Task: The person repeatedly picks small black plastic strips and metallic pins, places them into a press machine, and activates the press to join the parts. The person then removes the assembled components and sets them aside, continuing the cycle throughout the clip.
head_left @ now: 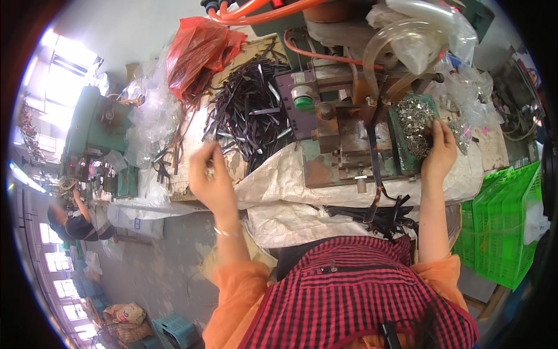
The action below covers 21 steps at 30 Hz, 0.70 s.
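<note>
My left hand (210, 177) is raised over the left end of the bench, fingers bunched, just short of a heap of dark flat metal strips (251, 113); whether it pinches a strip is blurred. My right hand (439, 152) reaches into a green tray (401, 148) piled with small shiny metal pieces (414, 125), its fingertips buried among them. Between the hands stands a small press machine (334, 125) with a green button; a dark strip (374, 166) hangs down from it. More finished strips (378, 214) lie on white sacking (279, 186) near my lap.
A red plastic bag (197, 52) and clear bags lie at the back left. Orange hoses (261, 9) and a clear tube run above the machine. A green plastic crate (503, 224) stands to my right. Another person (72, 221) works at green machines far left.
</note>
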Available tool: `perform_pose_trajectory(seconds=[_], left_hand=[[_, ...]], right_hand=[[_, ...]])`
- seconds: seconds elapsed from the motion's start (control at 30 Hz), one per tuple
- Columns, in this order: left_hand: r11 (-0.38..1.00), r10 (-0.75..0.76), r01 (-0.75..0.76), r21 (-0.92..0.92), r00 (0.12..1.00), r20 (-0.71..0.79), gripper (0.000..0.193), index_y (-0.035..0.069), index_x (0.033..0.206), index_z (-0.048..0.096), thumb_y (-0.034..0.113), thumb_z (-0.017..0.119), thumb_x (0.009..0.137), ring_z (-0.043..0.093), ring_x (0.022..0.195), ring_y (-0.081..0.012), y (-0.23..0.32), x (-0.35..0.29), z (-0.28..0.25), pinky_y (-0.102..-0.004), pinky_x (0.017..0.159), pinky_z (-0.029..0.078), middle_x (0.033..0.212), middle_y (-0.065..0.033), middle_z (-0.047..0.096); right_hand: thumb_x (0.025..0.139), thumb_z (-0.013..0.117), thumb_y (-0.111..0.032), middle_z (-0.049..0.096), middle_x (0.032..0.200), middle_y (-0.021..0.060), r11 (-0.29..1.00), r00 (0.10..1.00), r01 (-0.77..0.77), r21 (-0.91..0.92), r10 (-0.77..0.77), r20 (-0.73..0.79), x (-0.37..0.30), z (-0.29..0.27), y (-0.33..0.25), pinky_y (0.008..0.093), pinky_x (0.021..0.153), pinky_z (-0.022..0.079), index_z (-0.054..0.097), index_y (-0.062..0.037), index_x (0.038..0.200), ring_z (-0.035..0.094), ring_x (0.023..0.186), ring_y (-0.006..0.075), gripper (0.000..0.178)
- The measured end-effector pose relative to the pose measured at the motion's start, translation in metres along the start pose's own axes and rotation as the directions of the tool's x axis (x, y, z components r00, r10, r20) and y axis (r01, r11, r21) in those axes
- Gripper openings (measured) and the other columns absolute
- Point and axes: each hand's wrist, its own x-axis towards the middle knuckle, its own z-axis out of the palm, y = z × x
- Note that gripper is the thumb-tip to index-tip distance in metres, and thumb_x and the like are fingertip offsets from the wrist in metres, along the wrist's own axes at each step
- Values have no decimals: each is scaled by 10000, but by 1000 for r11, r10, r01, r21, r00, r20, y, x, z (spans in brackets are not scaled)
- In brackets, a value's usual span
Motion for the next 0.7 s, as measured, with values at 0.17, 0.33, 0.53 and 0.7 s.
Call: perform_pose_trajectory(seconds=[0.17,0.33,0.53,0.7], left_hand=[[833,272,-378,404,916,296,166,94,925,776,22,741,779,633,940,-280,-77,50,26,-399,823,495,944,-55,685],[731,288,-540,417,798,529,214,129,907,794,44,730,721,610,978,-277,-147,47,51,-422,848,481,947,-54,632],[820,384,-489,296,855,348,119,53,969,693,30,699,852,660,846,-299,-136,51,31,-395,753,519,951,-101,685],[970,56,13,-245,960,275,85,2,1059,662,22,656,976,625,761,-93,-52,40,57,-249,628,502,880,-54,686]], right_hand=[[1005,680,-107,723,1067,42,979,966,179,-100,-155,209,-18,32,-34,244,915,486,718,11,1144,641,990,105,187],[995,671,-67,722,1056,48,934,946,291,-206,-249,208,-10,3,-24,242,871,495,720,5,1111,644,950,115,145],[975,682,-48,740,1070,64,851,959,281,-445,-264,101,-30,-76,-24,270,910,505,735,7,1118,658,994,124,162],[940,707,3,751,1043,64,920,902,317,-230,-218,373,-57,-14,-86,258,885,520,748,19,1092,676,964,131,158]])
